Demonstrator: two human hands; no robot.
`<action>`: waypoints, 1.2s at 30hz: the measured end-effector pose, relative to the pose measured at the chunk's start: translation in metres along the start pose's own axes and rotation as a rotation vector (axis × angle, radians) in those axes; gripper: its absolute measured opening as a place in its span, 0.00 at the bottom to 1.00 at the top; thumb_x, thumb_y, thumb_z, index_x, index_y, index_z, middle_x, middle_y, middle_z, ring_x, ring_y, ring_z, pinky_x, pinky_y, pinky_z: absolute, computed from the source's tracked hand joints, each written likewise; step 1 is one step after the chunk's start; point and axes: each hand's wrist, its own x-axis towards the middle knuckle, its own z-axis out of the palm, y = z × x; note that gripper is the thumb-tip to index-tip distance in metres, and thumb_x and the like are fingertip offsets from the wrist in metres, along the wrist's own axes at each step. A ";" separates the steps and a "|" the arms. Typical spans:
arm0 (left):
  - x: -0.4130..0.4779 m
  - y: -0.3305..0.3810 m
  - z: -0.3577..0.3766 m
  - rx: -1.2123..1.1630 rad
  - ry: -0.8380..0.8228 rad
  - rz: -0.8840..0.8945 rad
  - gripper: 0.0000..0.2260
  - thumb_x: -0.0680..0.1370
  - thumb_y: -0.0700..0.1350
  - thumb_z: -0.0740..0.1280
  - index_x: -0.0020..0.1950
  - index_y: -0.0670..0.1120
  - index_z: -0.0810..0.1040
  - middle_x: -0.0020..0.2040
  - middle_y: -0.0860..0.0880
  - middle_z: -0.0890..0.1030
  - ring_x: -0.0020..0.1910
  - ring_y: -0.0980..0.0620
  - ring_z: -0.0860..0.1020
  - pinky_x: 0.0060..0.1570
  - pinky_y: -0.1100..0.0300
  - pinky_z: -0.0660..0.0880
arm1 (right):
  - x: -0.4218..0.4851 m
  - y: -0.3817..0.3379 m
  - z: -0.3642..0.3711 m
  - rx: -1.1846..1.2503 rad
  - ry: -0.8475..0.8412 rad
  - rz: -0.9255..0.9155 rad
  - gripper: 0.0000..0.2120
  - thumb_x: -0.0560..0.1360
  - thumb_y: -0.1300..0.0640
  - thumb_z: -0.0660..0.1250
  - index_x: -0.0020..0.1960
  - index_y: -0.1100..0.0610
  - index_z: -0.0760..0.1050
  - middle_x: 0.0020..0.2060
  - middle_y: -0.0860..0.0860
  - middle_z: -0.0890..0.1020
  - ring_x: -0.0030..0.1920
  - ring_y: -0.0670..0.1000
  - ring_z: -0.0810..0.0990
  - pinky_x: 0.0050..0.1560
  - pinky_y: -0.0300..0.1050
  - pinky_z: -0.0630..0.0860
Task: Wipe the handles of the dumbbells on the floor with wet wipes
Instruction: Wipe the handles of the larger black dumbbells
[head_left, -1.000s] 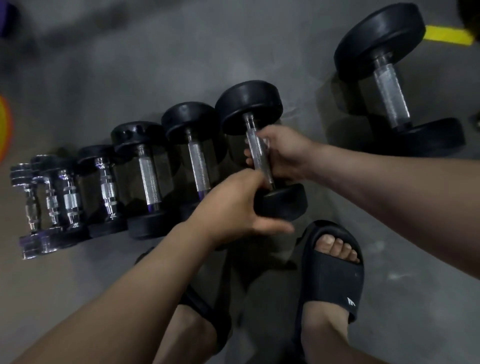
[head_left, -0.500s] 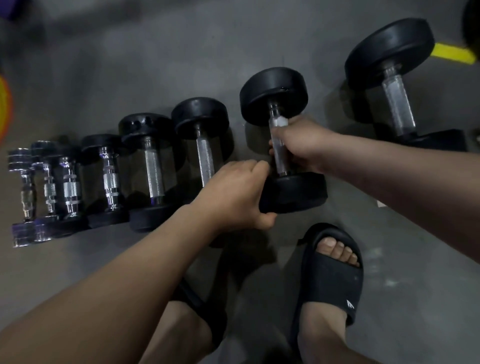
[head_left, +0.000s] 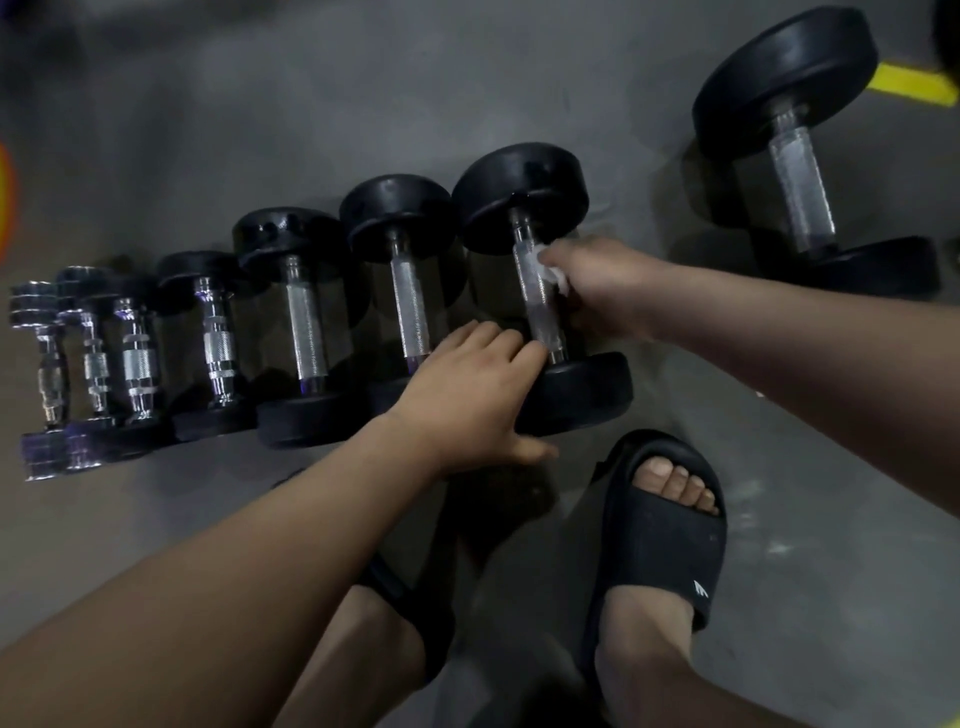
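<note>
The grey concrete floor (head_left: 260, 130) carries a row of dumbbells lying side by side, all with their handles running away from the person. The biggest black round-headed dumbbell with a knurled steel handle (head_left: 800, 176) lies apart at the far right. Next to the left, at the right end of the row, is the black rubber-headed dumbbell with a knurled silver handle (head_left: 535, 306); its long axis runs from the near head by the feet to the far head, leaning a little leftward as it goes away. Smaller black and chrome dumbbells (head_left: 306, 322) shrink in size toward the left. The left hand (head_left: 467, 395) grasps the near head, fingers curled over its inner edge beside the handle's base, thumb spread below. The right hand (head_left: 602, 286) is clenched round a crumpled white wet wipe (head_left: 553, 270), pressing it against the handle's upper right side
</note>
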 end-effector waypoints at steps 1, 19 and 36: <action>0.003 -0.001 -0.001 0.012 -0.005 0.014 0.33 0.63 0.72 0.67 0.57 0.50 0.71 0.52 0.50 0.77 0.55 0.46 0.74 0.61 0.50 0.70 | 0.001 0.005 -0.003 -0.050 -0.006 -0.030 0.13 0.81 0.49 0.61 0.43 0.55 0.73 0.34 0.53 0.75 0.35 0.53 0.75 0.38 0.44 0.73; 0.008 -0.010 0.015 -0.020 0.081 0.061 0.30 0.61 0.70 0.67 0.49 0.50 0.66 0.46 0.52 0.73 0.45 0.48 0.75 0.50 0.53 0.73 | -0.003 0.056 -0.016 -0.342 0.171 -0.450 0.07 0.77 0.54 0.73 0.45 0.58 0.80 0.35 0.46 0.79 0.33 0.39 0.74 0.37 0.29 0.69; 0.007 -0.024 0.005 -0.050 -0.009 0.148 0.29 0.71 0.74 0.57 0.53 0.49 0.68 0.49 0.50 0.75 0.48 0.47 0.75 0.49 0.52 0.70 | 0.002 0.031 -0.024 -0.552 0.230 -0.713 0.02 0.75 0.54 0.72 0.46 0.52 0.82 0.39 0.49 0.82 0.40 0.49 0.80 0.44 0.47 0.77</action>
